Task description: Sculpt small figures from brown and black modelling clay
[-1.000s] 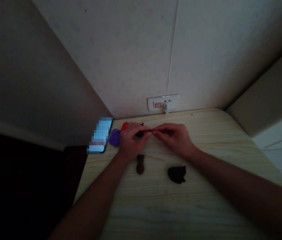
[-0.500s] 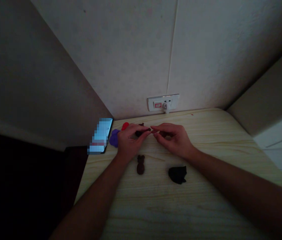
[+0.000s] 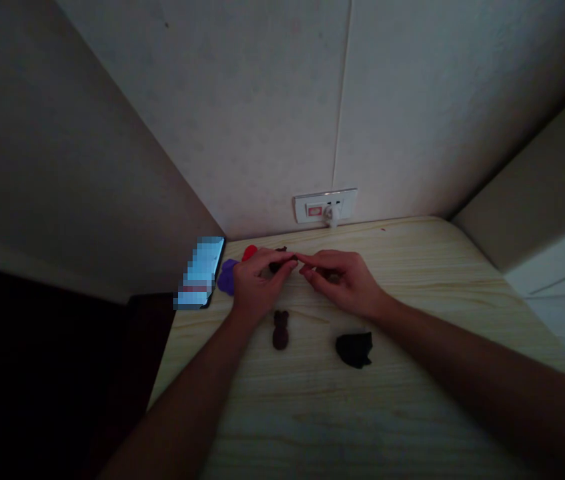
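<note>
My left hand [image 3: 256,283] pinches a small piece of dark brown modelling clay [image 3: 295,258] between thumb and forefinger, above the back part of the table. Opposite it, the stretched forefinger of my right hand [image 3: 349,281] touches that piece, its thumb held apart below. Behind my left fingers lies more dark brown clay [image 3: 281,250], mostly hidden. Nearer to me a brown clay figure [image 3: 281,331] lies flat, with a round body, a smaller head and two ear-like knobs. To its right is a black clay lump [image 3: 354,350] with a jagged right edge.
Purple clay [image 3: 226,278] and red clay [image 3: 250,253] sit left of my left hand, partly covered by it. A phone [image 3: 201,272] with a lit, blurred screen lies at the table's [image 3: 282,407] back left corner. A wall socket [image 3: 325,207] holds a white plug.
My right forefinger has moved left and now presses at the brown piece, while its thumb has parted from the fingertip. My left hand keeps its pinch.
</note>
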Demonstrator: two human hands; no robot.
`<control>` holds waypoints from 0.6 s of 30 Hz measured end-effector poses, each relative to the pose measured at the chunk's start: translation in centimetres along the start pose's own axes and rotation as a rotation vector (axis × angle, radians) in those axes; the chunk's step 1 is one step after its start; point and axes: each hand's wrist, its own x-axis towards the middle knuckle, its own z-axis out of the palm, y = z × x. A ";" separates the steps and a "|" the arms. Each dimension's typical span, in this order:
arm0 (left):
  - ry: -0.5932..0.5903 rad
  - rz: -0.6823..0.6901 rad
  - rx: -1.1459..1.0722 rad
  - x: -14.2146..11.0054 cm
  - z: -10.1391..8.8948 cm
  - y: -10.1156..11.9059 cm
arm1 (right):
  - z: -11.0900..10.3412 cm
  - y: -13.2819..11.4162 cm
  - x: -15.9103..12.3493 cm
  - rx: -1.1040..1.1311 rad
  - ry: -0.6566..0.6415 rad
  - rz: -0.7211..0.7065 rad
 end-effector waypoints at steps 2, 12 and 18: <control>0.007 -0.012 -0.013 0.0 0.0 -0.1 | -0.1 0.0 0.0 -0.009 -0.008 0.010; -0.002 -0.068 -0.081 -0.2 0.1 -0.4 | -0.1 0.1 -0.1 0.007 -0.063 0.004; 0.011 -0.193 -0.155 0.1 0.0 0.3 | 0.1 0.4 -0.3 -0.002 -0.091 -0.036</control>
